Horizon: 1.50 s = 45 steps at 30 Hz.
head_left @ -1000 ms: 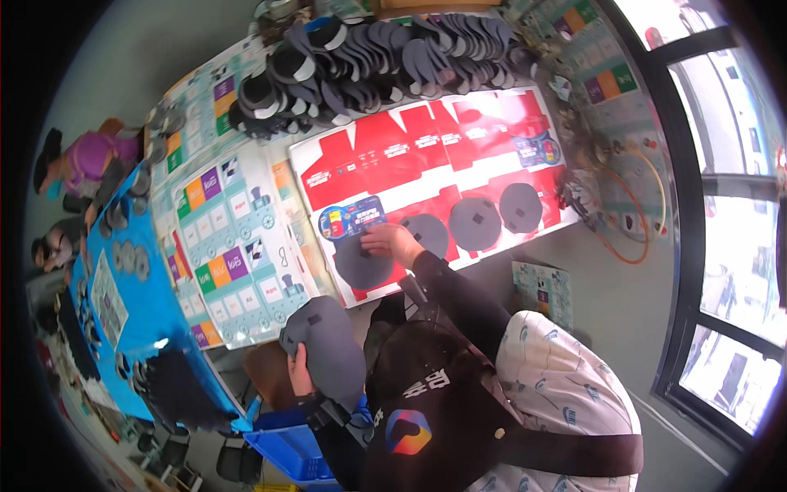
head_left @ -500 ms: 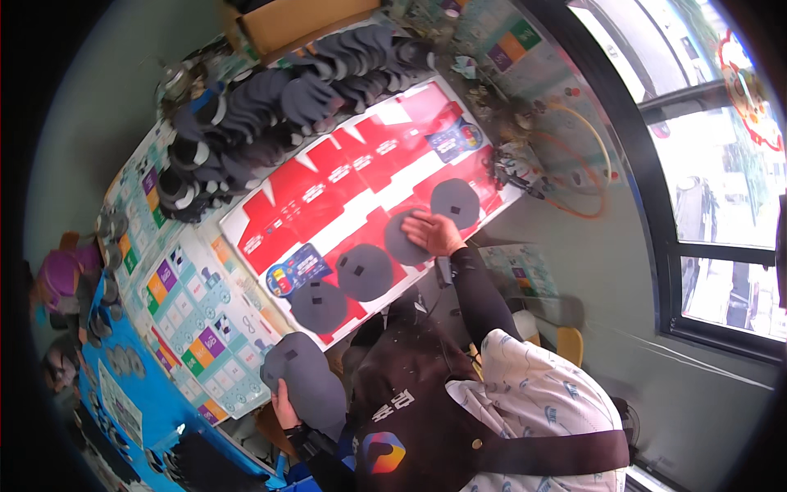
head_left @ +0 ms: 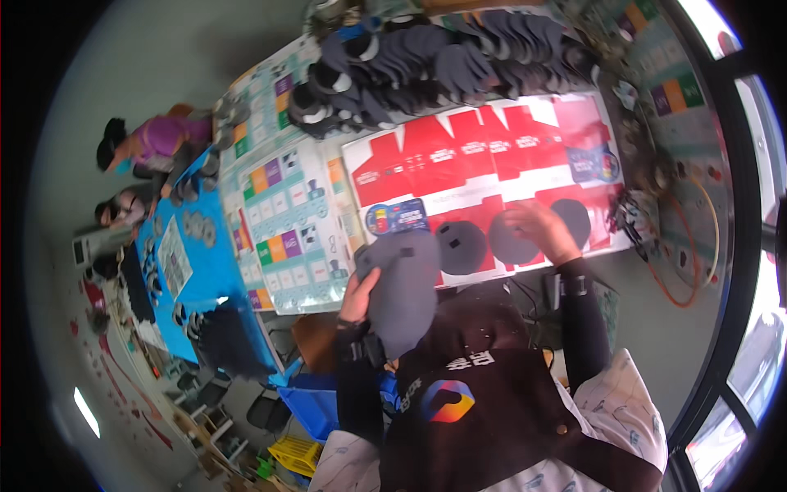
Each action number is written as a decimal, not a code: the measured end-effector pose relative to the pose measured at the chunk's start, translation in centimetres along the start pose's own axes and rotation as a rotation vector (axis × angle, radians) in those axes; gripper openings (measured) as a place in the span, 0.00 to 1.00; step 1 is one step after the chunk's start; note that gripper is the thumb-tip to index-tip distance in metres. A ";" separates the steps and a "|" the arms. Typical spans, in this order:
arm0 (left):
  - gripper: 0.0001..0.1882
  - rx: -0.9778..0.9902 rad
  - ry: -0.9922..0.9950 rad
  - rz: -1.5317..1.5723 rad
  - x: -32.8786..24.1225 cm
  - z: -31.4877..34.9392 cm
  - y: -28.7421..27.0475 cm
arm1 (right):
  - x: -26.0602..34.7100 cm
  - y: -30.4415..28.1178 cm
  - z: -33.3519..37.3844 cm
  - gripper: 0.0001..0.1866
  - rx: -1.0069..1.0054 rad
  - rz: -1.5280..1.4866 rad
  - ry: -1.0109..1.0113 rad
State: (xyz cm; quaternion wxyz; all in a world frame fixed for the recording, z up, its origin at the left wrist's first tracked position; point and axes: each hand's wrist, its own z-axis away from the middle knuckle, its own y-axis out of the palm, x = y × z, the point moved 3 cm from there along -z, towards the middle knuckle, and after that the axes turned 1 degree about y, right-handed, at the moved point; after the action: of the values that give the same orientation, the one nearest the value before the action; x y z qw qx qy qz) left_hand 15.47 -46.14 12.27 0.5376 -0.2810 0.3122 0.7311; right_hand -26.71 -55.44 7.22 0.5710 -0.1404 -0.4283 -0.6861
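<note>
As grey pads (head_left: 406,287) are gripped, a disc (head_left: 510,251) is overlapped

Now they're clutched in the left hand (head_left: 358,297) at the red board's (head_left: 512,168) near left corner; the disc's partly hidden by the right hand (head_left: 541,230), whose grip can't be told.

The left hand (head_left: 355,302) is at the near edge of the tabletop (head_left: 484,187), left of that edge's middle, closed in a grip, its thumb pointing up and right, the other fingers mostly hidden. The left forearm (head_left: 358,394) rises steeply to it. The right hand (head_left: 543,230) is just inside the near edge, right of middle, blurred, fingers extended leftward. The right forearm (head_left: 582,332) rises, leaning slightly left.
</note>
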 end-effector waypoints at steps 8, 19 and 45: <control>0.18 0.126 0.109 -0.035 -2.0 0.3 -0.6 | -0.8 16.6 -4.4 0.11 0.156 0.754 -0.091; 0.18 -0.227 -0.029 0.263 7.0 7.0 -18.9 | -5.8 21.1 -16.3 0.14 -0.021 0.328 -0.178; 0.17 -0.285 -0.021 0.372 8.9 8.9 -22.8 | -10.9 21.4 -21.8 0.20 -0.324 1.141 -0.373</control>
State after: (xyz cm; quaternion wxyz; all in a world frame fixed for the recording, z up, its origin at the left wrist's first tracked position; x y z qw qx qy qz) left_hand 34.38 -28.82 7.85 0.3516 -0.2841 0.2464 0.8573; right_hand 2.44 -64.10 -4.04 0.7347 -0.5496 -0.2690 -0.2929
